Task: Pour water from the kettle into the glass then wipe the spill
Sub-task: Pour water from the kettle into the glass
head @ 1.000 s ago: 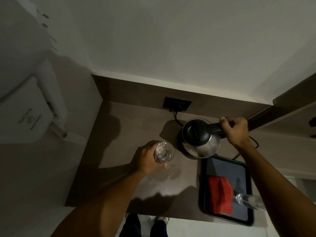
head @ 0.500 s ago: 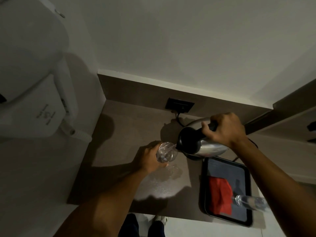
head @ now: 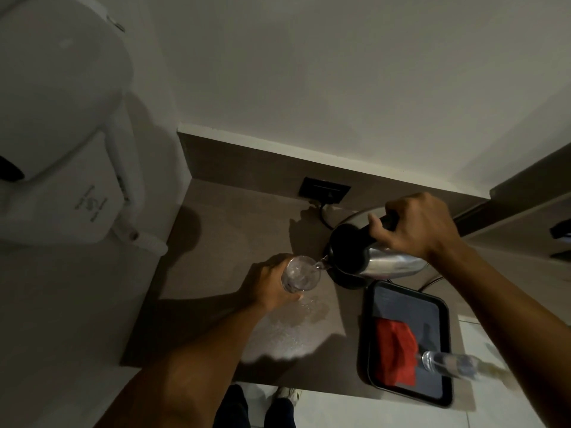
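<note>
silver-black kettle [head: 383,261], red cloth [head: 397,355], black tray [head: 367,335]

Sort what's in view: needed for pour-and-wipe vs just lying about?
In use: kettle, tilted in right hand; glass, held by left hand; red cloth on the tray, likely for wiping.

Lying about: second glass on tray; kettle base; wall outlet.

Bare forearms, dark trousers [head: 234,409], and a pale shoe [head: 289,396] below.

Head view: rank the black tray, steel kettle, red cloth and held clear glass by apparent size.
1. Black rectangular tray
2. Steel kettle with black lid
3. Red cloth on the tray
4. Clear drinking glass

Wide-angle distortion makes kettle versus cloth unsure.
</note>
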`<state>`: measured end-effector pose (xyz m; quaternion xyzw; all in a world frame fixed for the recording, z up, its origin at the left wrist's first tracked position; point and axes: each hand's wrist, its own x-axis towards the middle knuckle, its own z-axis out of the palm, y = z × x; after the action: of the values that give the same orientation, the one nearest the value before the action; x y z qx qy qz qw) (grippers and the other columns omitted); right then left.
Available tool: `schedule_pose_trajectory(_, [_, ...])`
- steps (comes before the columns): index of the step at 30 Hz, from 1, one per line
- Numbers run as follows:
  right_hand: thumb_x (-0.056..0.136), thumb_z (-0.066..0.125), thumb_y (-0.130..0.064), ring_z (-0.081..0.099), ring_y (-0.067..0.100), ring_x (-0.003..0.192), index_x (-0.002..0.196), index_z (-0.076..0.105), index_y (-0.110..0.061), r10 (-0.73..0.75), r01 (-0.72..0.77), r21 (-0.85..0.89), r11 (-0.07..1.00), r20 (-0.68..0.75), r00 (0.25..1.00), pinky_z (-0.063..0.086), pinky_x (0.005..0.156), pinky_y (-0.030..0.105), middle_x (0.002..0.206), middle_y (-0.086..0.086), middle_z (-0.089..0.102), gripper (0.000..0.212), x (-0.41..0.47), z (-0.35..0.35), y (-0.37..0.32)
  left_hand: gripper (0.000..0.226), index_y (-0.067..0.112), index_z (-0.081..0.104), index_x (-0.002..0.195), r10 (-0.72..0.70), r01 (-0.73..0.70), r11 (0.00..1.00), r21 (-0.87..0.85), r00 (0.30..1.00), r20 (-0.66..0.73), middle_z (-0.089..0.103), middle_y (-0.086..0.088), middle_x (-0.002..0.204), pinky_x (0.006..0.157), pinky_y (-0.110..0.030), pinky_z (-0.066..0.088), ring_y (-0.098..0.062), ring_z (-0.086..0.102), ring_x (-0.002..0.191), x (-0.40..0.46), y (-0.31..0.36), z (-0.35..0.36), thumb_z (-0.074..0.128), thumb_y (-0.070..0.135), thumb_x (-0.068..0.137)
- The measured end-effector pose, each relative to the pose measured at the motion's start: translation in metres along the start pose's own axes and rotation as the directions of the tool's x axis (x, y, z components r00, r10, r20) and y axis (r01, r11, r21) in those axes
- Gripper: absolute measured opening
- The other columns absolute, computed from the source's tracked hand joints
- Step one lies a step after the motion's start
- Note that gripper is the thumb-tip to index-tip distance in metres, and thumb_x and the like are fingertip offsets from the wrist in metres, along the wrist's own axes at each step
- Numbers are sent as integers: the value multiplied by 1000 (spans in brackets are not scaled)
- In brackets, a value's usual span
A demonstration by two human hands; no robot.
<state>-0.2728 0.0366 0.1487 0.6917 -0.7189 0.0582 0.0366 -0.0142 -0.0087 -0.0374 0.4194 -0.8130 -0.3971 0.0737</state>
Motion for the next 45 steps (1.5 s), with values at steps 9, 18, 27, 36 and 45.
schedule_pose_trajectory(9, [82,36,-59,27,13,34,45,39,-23,-13,12,-61,998,-3,1000,24,46,20,38,-7,30,52,4,-21,-4,88,26,54,135,41,-40,999,10,998,-53,68,4,127,92,-33,58,-16,67,112,0,-4,2,89,53,58])
schedule_pose_trajectory(18, [83,34,-63,25,14,34,45,46,-16,-35,35,-93,995,4,999,22,46,18,38,-5,31,62,6,-30,-8,87,29,55,131,41,-39,999,24,996,-73,69,7,124,88,-32,60,-14,68,108,0,-6,6,88,58,56])
schedule_pose_trajectory(27, [82,34,-62,26,13,34,44,44,-18,-24,25,-93,995,5,1000,22,47,18,38,-5,31,59,4,-29,-10,89,27,52,135,35,-34,999,32,998,-44,67,4,128,93,-34,58,-16,66,114,1,-8,8,88,55,59])
schedule_pose_trajectory(36, [82,34,-60,32,15,34,48,49,-15,-3,2,12,1000,25,1000,34,44,23,39,-2,38,59,-2,-12,-4,91,32,50,135,10,-9,1000,27,999,-45,68,6,128,92,-35,59,-18,67,112,1,-9,8,85,60,56])
schedule_pose_trajectory(45, [88,44,-52,43,20,34,51,53,-14,46,-32,266,964,-47,998,41,40,29,41,1,47,54,-25,28,8,90,31,51,135,5,-4,1000,14,999,-49,68,5,128,95,-36,57,-19,66,114,3,-8,9,88,55,56])
